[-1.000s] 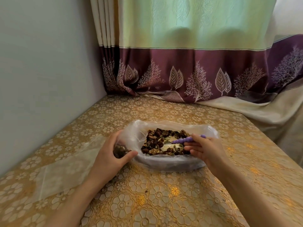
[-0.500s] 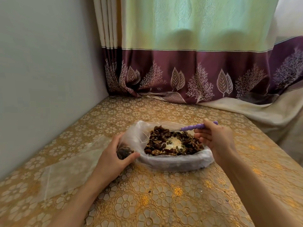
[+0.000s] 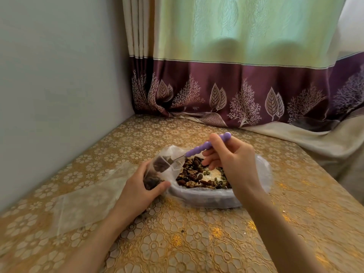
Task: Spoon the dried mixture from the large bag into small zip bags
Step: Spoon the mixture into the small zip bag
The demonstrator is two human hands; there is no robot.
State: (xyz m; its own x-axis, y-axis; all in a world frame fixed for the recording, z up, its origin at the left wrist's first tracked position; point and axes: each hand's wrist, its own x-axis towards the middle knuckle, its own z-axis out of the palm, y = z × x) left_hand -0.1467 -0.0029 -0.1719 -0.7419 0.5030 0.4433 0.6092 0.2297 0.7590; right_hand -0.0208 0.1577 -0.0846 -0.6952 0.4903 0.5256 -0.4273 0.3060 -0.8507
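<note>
Spoon (image 3: 199, 149) pinched by right hand (image 3: 234, 164) tips into left hand's (image 3: 137, 192) gripped zip bag (image 3: 157, 170), seemingly loaded.

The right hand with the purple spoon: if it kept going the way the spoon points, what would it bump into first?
Probably the small zip bag held by the left hand. The right hand aims the spoon down-left at its mouth, though depth is unclear.

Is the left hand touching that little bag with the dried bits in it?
Touching. The head view shows the left hand wrapped around the small zip bag, thumb pressed across its front.
</note>
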